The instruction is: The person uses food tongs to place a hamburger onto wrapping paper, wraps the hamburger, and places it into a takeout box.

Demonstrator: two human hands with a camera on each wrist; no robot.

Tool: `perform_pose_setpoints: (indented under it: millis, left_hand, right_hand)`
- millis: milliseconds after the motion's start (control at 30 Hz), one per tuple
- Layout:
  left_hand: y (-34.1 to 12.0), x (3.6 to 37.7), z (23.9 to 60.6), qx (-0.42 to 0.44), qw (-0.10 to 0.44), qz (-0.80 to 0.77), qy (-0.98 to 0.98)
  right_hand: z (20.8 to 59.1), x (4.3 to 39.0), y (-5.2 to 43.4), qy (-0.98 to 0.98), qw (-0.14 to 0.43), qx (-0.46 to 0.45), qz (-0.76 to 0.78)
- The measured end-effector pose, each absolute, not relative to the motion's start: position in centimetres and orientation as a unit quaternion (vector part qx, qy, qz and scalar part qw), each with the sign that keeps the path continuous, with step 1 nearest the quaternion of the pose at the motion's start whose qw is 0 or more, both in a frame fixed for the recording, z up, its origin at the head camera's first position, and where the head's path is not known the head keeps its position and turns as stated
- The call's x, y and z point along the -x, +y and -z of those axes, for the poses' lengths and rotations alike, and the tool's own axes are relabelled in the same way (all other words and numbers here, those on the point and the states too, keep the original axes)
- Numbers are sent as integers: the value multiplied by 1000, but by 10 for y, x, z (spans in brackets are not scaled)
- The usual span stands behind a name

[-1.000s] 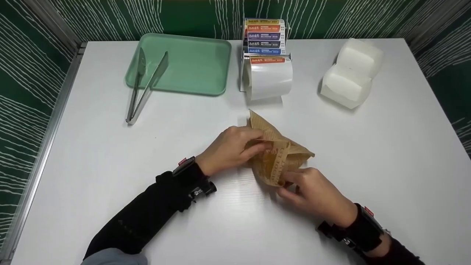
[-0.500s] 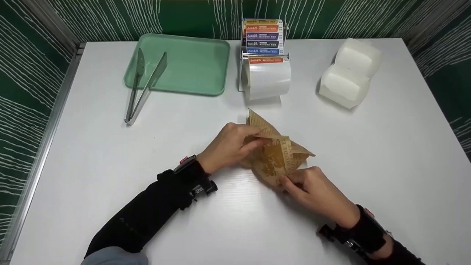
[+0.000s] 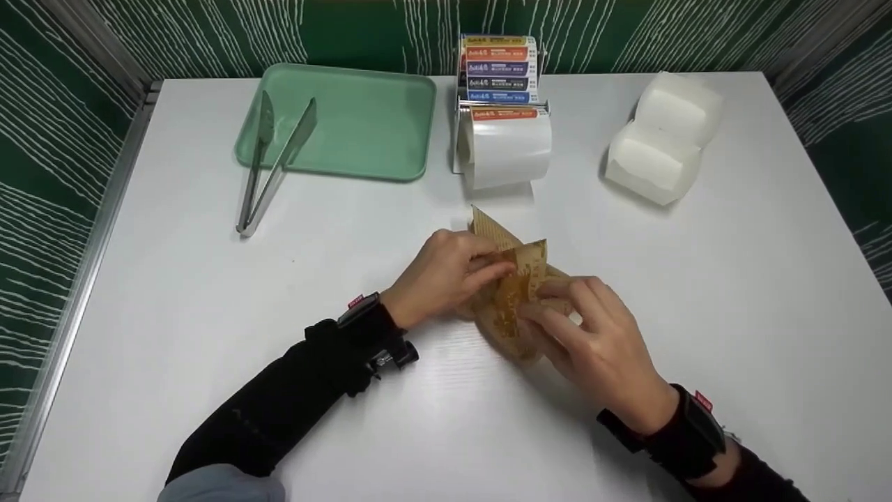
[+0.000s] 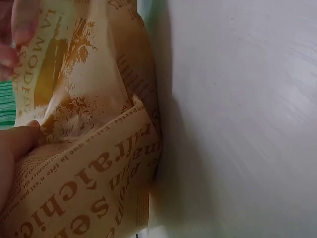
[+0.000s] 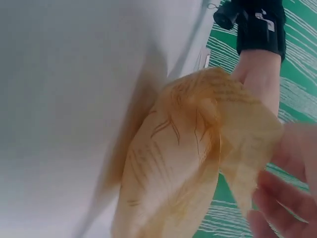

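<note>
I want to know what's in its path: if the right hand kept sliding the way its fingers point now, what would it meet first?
The right hand points up-left, so it would likely meet the left hand across the brown printed paper wrapper first.

Even, bright light falls from above on the white table (image 3: 697,293), and my hands cast only soft shadows. Both wrist views are blurred and too close; the printed brown paper wrapper (image 5: 183,163) looks soft and glowing.

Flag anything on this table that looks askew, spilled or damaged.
Only the tongs sit askew: their tips rest in the green tray while the hinged end lies on the table. Nothing looks spilled or torn; both hands hold the printed brown paper.
</note>
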State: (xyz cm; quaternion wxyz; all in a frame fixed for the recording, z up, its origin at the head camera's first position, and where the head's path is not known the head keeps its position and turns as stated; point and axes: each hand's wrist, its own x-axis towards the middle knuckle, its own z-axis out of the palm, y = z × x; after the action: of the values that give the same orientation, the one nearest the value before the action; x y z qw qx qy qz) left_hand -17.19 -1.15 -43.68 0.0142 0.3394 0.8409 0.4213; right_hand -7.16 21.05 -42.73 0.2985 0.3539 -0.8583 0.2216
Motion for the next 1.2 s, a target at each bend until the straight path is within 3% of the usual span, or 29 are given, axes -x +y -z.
perform_pose_setpoints:
  millis: [100, 467, 833, 1200]
  left_hand:
    - [-10, 172, 437, -332, 17, -416, 847]
    - [-11, 176, 438, -327, 13, -405, 854]
    - [-20, 187, 440, -318, 80, -467, 821]
    - [-15, 188, 436, -295, 74, -443, 843]
  right_hand:
    - [425, 69, 207, -848, 311, -375, -210]
    - [435, 84, 208, -908, 192, -356, -105]
    - [438, 92, 220, -926, 112, -344, -107]
    - [431, 96, 213, -938, 97, -315, -107]
